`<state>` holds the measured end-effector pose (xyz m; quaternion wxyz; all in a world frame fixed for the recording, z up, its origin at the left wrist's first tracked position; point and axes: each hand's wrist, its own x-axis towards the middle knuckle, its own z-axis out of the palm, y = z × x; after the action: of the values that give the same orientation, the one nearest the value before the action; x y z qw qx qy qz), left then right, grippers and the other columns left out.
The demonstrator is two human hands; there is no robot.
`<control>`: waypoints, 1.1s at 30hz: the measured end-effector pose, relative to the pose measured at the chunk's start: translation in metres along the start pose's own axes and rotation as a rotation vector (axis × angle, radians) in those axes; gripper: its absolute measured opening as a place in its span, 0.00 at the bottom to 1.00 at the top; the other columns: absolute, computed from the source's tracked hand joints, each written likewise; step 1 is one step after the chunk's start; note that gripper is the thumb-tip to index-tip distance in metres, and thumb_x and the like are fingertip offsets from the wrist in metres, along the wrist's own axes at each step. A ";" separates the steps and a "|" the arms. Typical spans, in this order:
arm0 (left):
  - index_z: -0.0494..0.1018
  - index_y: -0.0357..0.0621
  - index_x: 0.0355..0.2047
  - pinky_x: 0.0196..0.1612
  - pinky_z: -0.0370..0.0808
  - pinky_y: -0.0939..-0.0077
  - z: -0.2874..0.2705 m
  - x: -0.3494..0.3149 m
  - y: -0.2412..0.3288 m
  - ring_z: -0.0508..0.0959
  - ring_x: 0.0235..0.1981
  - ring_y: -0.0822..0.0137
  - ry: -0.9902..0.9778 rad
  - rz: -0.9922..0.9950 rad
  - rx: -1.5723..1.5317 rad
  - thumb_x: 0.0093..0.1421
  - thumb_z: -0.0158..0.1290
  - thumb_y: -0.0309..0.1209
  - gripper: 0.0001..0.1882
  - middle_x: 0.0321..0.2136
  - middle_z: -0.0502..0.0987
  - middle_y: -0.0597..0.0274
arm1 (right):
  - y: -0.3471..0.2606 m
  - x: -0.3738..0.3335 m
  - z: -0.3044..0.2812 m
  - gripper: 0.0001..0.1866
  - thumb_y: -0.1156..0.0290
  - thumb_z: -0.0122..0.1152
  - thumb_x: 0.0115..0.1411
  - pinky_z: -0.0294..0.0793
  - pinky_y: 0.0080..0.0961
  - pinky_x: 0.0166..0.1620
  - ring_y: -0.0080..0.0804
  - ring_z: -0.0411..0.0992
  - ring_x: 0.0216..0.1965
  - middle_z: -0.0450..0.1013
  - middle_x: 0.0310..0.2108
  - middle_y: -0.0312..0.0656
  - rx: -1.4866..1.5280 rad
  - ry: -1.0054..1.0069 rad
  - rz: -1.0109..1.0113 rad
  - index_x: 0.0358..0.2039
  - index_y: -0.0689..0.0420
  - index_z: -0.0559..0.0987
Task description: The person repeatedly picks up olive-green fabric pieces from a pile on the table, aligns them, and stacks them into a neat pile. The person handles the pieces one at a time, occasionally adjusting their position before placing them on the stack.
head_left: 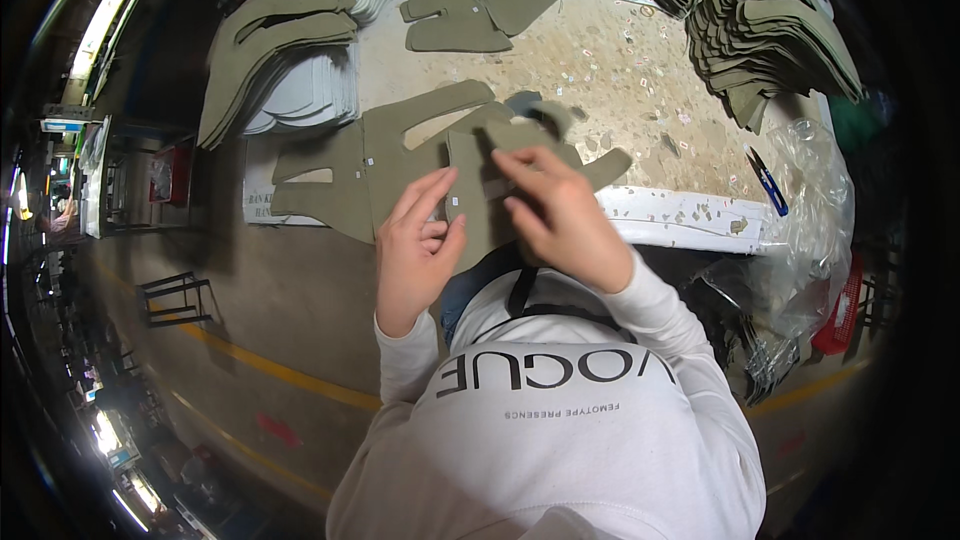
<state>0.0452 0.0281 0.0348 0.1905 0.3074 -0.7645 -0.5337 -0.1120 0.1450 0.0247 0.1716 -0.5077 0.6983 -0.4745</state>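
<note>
Reaching over olive fabric (480, 227), left fingers (427, 196) bent, right fingers (528, 176) blurred — perhaps touching.

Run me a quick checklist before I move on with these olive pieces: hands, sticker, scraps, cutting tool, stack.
1. Left hand at the front olive piece: ok, fingers extended at its left edge.
2. Right hand gripping that piece: cannot tell, the hand is over it but its fingers are blurred.
3. White sticker on the front piece visible: ok, near its left edge.
4. Table free of loose scraps: not ok, they are scattered to the right of the pieces.
5. Blue-handled cutting tool away from both hands: ok, at the table's right side.
6. Right olive stack apart from the hands: ok.
</note>
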 end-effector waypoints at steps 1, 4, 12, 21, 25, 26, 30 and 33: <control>0.71 0.39 0.58 0.29 0.78 0.84 0.001 0.000 0.001 0.81 0.32 0.76 0.004 0.007 0.000 0.58 0.53 0.17 0.25 0.56 0.71 0.56 | -0.003 0.000 0.010 0.24 0.81 0.57 0.56 0.74 0.36 0.44 0.53 0.74 0.40 0.70 0.47 0.58 0.057 -0.008 -0.014 0.55 0.66 0.73; 0.70 0.39 0.58 0.29 0.78 0.82 0.003 -0.002 0.000 0.82 0.32 0.74 0.017 0.024 -0.003 0.59 0.53 0.18 0.25 0.55 0.72 0.56 | -0.010 0.001 0.029 0.23 0.80 0.57 0.55 0.75 0.41 0.44 0.59 0.74 0.41 0.68 0.47 0.61 0.112 -0.027 -0.008 0.53 0.70 0.72; 0.70 0.40 0.59 0.29 0.79 0.80 0.005 -0.001 -0.009 0.82 0.34 0.69 0.139 0.018 0.072 0.61 0.54 0.23 0.24 0.52 0.74 0.52 | -0.005 0.004 0.027 0.22 0.78 0.58 0.58 0.77 0.30 0.39 0.43 0.77 0.34 0.72 0.45 0.51 0.371 -0.036 0.039 0.55 0.62 0.74; 0.73 0.49 0.56 0.39 0.78 0.69 -0.024 0.019 0.029 0.80 0.34 0.57 -0.153 0.194 0.471 0.53 0.55 0.24 0.27 0.52 0.74 0.55 | 0.071 0.003 -0.029 0.15 0.79 0.54 0.65 0.74 0.19 0.43 0.24 0.74 0.41 0.73 0.47 0.42 0.337 0.344 0.112 0.51 0.61 0.78; 0.74 0.48 0.55 0.36 0.75 0.75 -0.051 0.054 0.069 0.80 0.38 0.60 -0.342 0.512 0.560 0.52 0.54 0.22 0.28 0.52 0.76 0.54 | 0.089 0.000 -0.031 0.14 0.79 0.55 0.63 0.73 0.17 0.40 0.23 0.75 0.38 0.75 0.43 0.41 0.302 0.436 0.100 0.48 0.59 0.80; 0.75 0.47 0.55 0.38 0.75 0.75 -0.058 0.065 0.081 0.79 0.41 0.60 -0.401 0.554 0.582 0.52 0.54 0.22 0.27 0.51 0.76 0.54 | 0.090 -0.002 -0.030 0.14 0.79 0.55 0.63 0.73 0.17 0.39 0.23 0.75 0.38 0.76 0.43 0.41 0.317 0.436 0.121 0.48 0.59 0.81; 0.75 0.47 0.55 0.44 0.74 0.78 -0.086 0.109 0.126 0.78 0.44 0.67 -0.524 0.608 0.584 0.52 0.54 0.22 0.27 0.51 0.77 0.57 | 0.088 -0.007 -0.030 0.14 0.79 0.55 0.63 0.72 0.15 0.36 0.21 0.74 0.35 0.76 0.42 0.39 0.245 0.457 0.104 0.48 0.57 0.81; 0.72 0.41 0.57 0.47 0.73 0.80 -0.121 0.126 0.145 0.75 0.47 0.74 -0.439 0.526 0.504 0.57 0.52 0.22 0.25 0.55 0.73 0.60 | 0.087 -0.006 -0.031 0.14 0.80 0.55 0.62 0.71 0.14 0.35 0.20 0.73 0.34 0.75 0.42 0.38 0.245 0.469 0.115 0.47 0.57 0.81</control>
<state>-0.0111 -0.1065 0.2086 0.0716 0.0179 -0.9459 -0.3160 -0.1794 0.1688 -0.0347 0.0919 -0.3186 0.6841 -0.6496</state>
